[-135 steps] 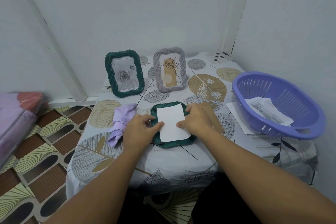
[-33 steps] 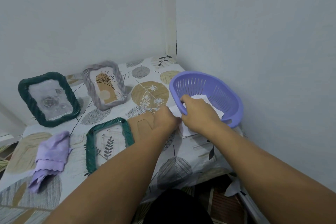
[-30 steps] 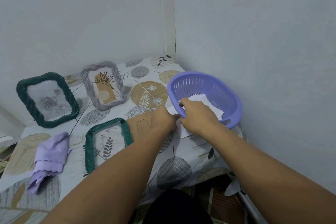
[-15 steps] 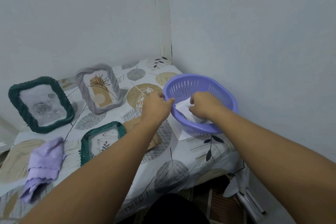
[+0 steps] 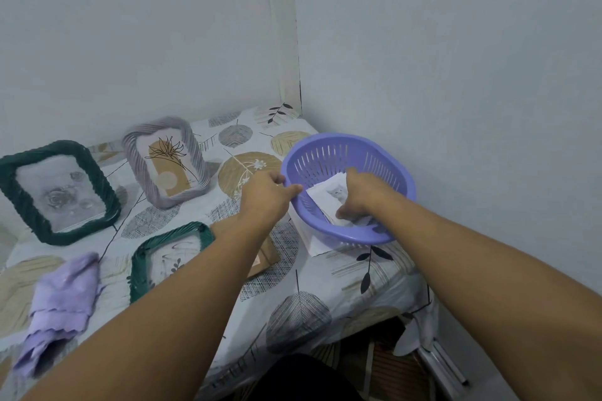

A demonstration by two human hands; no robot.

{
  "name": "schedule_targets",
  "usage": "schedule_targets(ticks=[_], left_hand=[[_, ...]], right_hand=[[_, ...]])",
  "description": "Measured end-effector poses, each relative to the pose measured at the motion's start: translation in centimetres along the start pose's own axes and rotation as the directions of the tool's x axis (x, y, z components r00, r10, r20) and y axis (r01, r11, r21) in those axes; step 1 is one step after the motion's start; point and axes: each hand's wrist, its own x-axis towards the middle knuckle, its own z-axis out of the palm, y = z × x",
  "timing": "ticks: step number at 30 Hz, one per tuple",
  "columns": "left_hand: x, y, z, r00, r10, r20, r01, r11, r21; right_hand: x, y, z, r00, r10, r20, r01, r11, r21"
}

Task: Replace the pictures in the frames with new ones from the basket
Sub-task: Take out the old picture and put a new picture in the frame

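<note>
Head camera is looking down at a table (image 5: 325, 290) in a corner. At the middle of the frame, the left hand (image 5: 268, 195) is gripping the near-left rim of the purple basket (image 5: 387, 166), with the fingers curled over the edge. The right hand (image 5: 360, 194) is reaching inside the basket and pinching the white pictures (image 5: 327, 197) lying in it. At the lower left, a green frame (image 5: 169, 255) is lying flat beside a purple cloth (image 5: 62, 299). Two more frames (image 5: 166, 164) are standing at the left. No writing can be read anywhere.
</note>
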Motion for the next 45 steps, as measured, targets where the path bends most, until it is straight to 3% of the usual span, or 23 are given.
schedule_targets(ticks=[8,15,24,28,32,35,38,45], left_hand=[[-0.2,0.5,0.1,1.000,0.003,0.000,-0.003,1.000,0.021],[-0.4,0.7,0.0,1.000,0.004,-0.003,-0.004,1.000,0.031],[-0.7,0.9,-0.2,1.000,0.011,0.021,-0.012,0.997,0.075],[-1.4,1.2,-0.5,0.998,0.045,-0.052,-0.047,0.998,-0.038],[-2.2,1.5,-1.7,0.973,0.143,-0.181,-0.178,0.965,-0.191],[-3.0,1.3,-3.8,0.962,0.135,-0.239,-0.199,0.942,-0.271],[-3.7,1.0,-6.6,0.969,0.095,-0.230,-0.175,0.916,-0.361],[-4.8,-0.8,-11.4,0.969,-0.017,-0.247,-0.089,0.908,-0.410]], right_hand=[[-0.1,0.9,-0.5,0.993,0.105,0.045,-0.113,0.954,0.278],[0.7,1.2,-0.2,0.996,0.033,-0.080,0.000,0.924,0.382],[-0.4,-0.3,-1.5,0.985,0.046,-0.169,0.047,0.861,0.506],[-1.3,-2.0,-2.5,0.946,0.088,-0.312,0.116,0.807,0.579],[-2.7,-5.3,-2.8,0.906,-0.027,-0.422,0.261,0.822,0.506],[-3.7,-8.0,-2.5,0.859,-0.135,-0.493,0.365,0.837,0.407],[-4.8,-10.5,-2.0,0.796,-0.246,-0.554,0.443,0.859,0.256],[-7.1,-15.8,0.0,0.745,-0.435,-0.506,0.505,0.863,0.002]])
